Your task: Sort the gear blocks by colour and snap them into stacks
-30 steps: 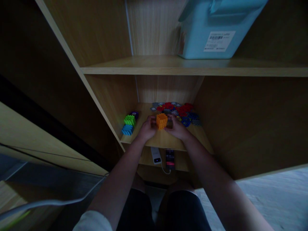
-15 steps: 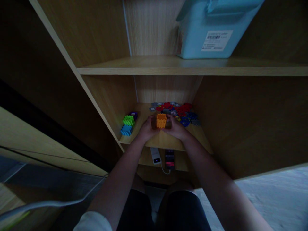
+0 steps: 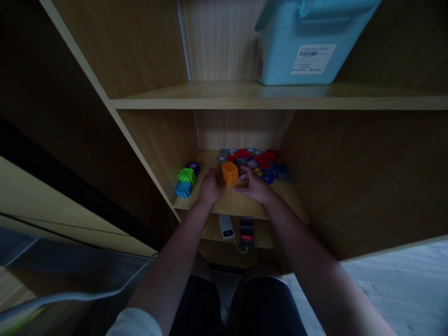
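An orange ribbed plastic cube [image 3: 230, 173], its sides formed of notched panels, is in front of me over the middle shelf. My left hand [image 3: 210, 187] holds it from the left, with some of the fingertips hidden behind it. On the other side is my right hand [image 3: 255, 185], fingers curved and apart, the tips close to the cube's right face; whether they touch it I cannot tell. To the left of my left hand, a lime green ribbed block [image 3: 187, 176] and a blue ribbed block [image 3: 184, 189] rest on the shelf, with a purple piece [image 3: 193, 167] behind them.
Red, blue and grey flat pieces [image 3: 263, 161] lie spread at the back right of the shelf. Below are a white power bank [image 3: 226, 227] and a phone [image 3: 247, 232], joined by a cable. A light blue bin [image 3: 297, 51] stands on the upper shelf [image 3: 224, 102].
The orange cube has shifted slightly left and turned, showing a different side. My left hand has moved a little left with it, while the right hand's fingers have spread.
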The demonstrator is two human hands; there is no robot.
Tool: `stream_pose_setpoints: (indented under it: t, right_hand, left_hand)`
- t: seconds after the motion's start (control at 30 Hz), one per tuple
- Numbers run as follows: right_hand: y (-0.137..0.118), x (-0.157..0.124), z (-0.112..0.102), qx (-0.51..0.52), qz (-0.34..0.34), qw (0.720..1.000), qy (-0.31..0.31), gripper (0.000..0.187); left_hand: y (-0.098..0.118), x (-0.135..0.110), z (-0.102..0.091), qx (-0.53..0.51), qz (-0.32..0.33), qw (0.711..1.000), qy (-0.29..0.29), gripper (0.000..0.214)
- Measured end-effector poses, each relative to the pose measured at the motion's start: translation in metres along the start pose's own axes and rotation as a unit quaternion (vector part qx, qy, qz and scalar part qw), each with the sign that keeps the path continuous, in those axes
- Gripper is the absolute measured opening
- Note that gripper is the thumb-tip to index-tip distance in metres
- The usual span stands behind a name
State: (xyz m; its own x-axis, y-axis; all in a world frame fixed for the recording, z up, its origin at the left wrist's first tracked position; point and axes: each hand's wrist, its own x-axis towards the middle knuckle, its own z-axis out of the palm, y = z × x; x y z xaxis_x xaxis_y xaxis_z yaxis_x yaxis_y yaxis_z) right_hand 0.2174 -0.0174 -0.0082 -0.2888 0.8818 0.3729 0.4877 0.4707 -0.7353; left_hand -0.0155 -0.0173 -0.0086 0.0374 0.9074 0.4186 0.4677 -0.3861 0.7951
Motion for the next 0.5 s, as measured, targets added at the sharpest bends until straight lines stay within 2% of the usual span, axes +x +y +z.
stream_pose_setpoints:
  t: [0.2, 0.37, 0.43, 0.5]
  right_hand:
    - [-0.0020, -0.0009, 0.0001, 0.023, -0.011, 1.000, -0.016, 0.088]
    - [-0.0075, -0.0024, -0.0006, 0.064, -0.010, 0.997, -0.046, 0.085]
    - [-0.0083, -0.0026, -0.0007, 0.063, -0.009, 0.997, -0.049, 0.082]
    - [-0.0065, -0.0020, -0.0001, 0.056, -0.011, 0.998, -0.041, 0.075]
  left_hand:
    - [0.0075, 0.0005, -0.0024, 0.021, -0.025, 0.999, -0.001, 0.043]
    - [0.0095, -0.0008, -0.0083, 0.034, -0.046, 0.996, 0.073, 0.033]
    - [0.0089, -0.0019, -0.0091, 0.013, -0.052, 0.997, 0.060, 0.034]
    - [0.0083, -0.0029, -0.0085, -0.007, -0.052, 0.998, 0.023, 0.038]
